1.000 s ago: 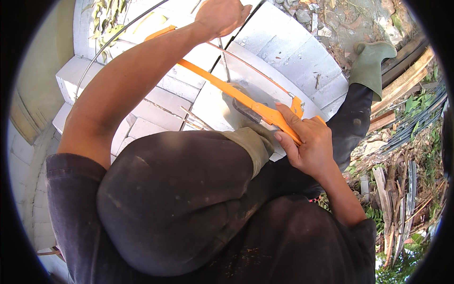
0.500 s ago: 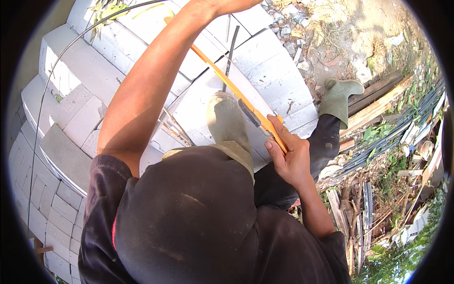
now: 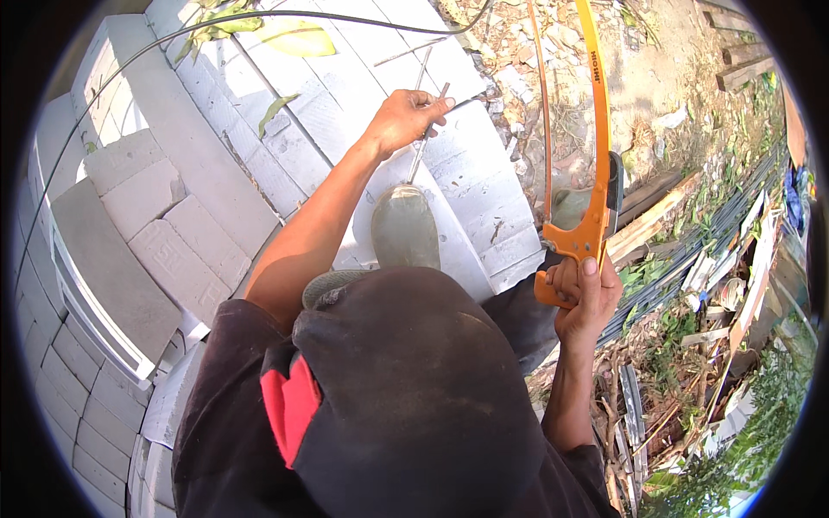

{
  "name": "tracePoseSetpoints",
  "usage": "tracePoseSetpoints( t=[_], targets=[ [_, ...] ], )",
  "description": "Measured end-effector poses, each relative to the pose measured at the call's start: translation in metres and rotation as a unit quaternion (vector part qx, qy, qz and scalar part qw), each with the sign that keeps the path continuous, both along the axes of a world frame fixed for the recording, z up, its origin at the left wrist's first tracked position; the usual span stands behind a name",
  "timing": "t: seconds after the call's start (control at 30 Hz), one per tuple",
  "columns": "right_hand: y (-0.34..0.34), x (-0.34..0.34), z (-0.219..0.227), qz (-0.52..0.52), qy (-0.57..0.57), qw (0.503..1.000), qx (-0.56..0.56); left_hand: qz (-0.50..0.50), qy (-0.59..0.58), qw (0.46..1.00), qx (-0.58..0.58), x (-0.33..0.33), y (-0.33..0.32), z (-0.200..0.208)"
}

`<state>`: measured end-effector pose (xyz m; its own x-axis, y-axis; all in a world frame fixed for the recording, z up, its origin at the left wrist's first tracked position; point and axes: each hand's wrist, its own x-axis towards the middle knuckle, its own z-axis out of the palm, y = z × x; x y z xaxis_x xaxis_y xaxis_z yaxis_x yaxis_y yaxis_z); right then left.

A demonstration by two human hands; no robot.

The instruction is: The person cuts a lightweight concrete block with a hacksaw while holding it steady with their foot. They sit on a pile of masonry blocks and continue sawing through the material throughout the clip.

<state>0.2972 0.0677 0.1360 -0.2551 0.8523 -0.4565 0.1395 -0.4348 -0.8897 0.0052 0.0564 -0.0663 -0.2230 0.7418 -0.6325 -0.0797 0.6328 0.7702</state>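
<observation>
Grasping the orange saw [image 3: 602, 147] by its handle [image 3: 547, 290], my right hand [image 3: 590, 298] holds the blade [image 3: 542, 112] out beside the white blocks [image 3: 471, 186], presumably to leave room for my left hand [image 3: 404, 121], which pinches a thin rod [image 3: 444, 91] over them.

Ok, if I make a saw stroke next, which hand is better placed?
Probably your right. The right hand grips the orange hacksaw by its handle, whereas the left hand is away from it, appearing to pinch a thin dark strip over the white blocks.
</observation>
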Motion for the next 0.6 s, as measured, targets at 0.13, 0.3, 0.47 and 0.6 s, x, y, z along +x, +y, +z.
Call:
tracePoseSetpoints(
  t=[0.13, 0.3, 0.47, 0.6],
  targets=[
    [-0.011, 0.017, -0.008, -0.008, 0.023, 0.999, 0.022, -0.007, -0.012, 1.000, -0.001, 0.000, 0.008, -0.017],
    [-0.031, 0.030, -0.003, 0.004, -0.045, 0.999, 0.012, -0.038, 0.020, 0.999, -0.013, 0.016, 0.020, 0.000],
    [-0.059, 0.049, -0.015, 0.022, -0.092, 0.995, 0.001, -0.069, 0.047, 0.996, -0.016, 0.027, 0.020, 0.007],
    [-0.067, 0.062, -0.006, 0.022, -0.099, 0.994, -0.039, -0.096, 0.061, 0.993, -0.025, 0.033, 0.026, -0.001]
  ],
)
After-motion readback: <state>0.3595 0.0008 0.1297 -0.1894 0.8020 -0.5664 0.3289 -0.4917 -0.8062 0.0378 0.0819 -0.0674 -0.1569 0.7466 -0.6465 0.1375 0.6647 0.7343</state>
